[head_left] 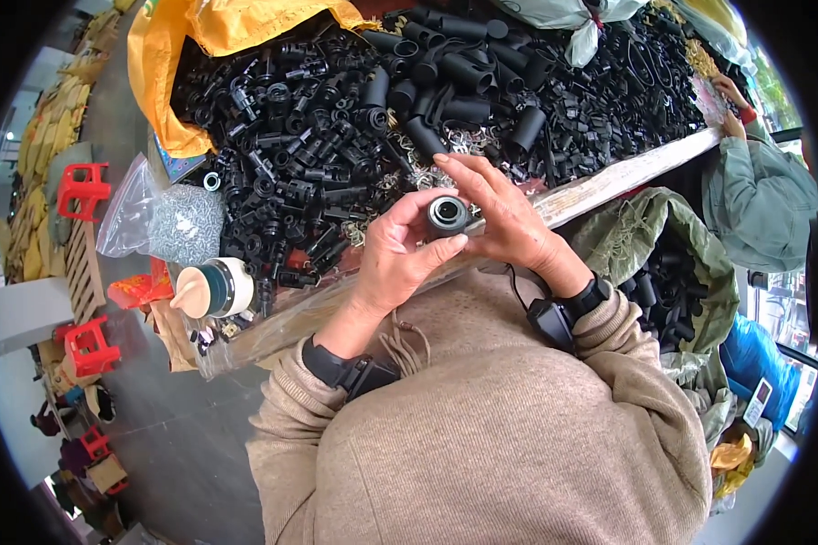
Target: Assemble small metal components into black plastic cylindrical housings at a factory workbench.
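Between my two hands, above the table's near edge, is a short black cylinder [447, 213] with a pale metal ring and a dark hole at the end facing me. My left hand [400, 250] is closed round its left side, thumb and fingers on it. From the right, my right hand [500, 218] grips it too, thumb low against it and the fingers raised over the top. Just beyond my hands lie smooth black tubes [468, 73] and small pale metal pieces [471, 143]. A large heap of black ribbed plastic fittings [291, 154] covers the table to the left.
A wooden edge board [627, 177] runs along the table. On the left stand a white-and-green lidded cup [223, 289] and a clear bag of screws [186, 222]. A green sack [645, 236] of black parts sits right; farther right, a co-worker's hands [729, 104] are at the table.
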A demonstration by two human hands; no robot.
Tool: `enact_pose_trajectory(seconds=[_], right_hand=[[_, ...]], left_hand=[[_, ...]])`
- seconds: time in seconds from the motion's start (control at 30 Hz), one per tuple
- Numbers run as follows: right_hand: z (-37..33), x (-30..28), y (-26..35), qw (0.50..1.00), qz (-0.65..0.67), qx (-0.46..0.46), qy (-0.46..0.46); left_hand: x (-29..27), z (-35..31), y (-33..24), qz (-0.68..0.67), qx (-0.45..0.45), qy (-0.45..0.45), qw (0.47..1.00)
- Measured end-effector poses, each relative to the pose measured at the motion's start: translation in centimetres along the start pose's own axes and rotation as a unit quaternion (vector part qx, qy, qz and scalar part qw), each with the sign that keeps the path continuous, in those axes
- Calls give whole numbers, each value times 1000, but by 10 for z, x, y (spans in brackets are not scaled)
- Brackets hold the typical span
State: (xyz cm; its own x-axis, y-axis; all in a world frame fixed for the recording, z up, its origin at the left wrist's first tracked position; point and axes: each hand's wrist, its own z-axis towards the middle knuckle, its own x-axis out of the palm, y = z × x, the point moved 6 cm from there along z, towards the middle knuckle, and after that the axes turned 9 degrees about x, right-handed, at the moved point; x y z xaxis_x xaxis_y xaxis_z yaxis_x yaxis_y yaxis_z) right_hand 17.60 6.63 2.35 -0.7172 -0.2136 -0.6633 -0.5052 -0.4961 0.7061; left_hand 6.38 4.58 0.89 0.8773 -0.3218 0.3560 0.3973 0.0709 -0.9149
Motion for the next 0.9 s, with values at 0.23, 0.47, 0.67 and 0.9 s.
enact_pose_trajectory(seconds=[0.23, 0.47, 0.67, 0.9], right_hand=[[-7, 13, -5, 992, 71, 55, 90], [-1, 16, -1, 992, 113, -22, 58], [9, 24, -7, 985, 155, -5, 75], [11, 27, -15, 975, 190, 43, 107]], left_hand=[[-4, -9, -1, 99, -9, 20, 995], [-7, -4, -13, 289, 146, 31, 945], [-15, -1, -7, 308, 133, 18, 942], [-19, 6, -1, 247, 91, 9, 965]])
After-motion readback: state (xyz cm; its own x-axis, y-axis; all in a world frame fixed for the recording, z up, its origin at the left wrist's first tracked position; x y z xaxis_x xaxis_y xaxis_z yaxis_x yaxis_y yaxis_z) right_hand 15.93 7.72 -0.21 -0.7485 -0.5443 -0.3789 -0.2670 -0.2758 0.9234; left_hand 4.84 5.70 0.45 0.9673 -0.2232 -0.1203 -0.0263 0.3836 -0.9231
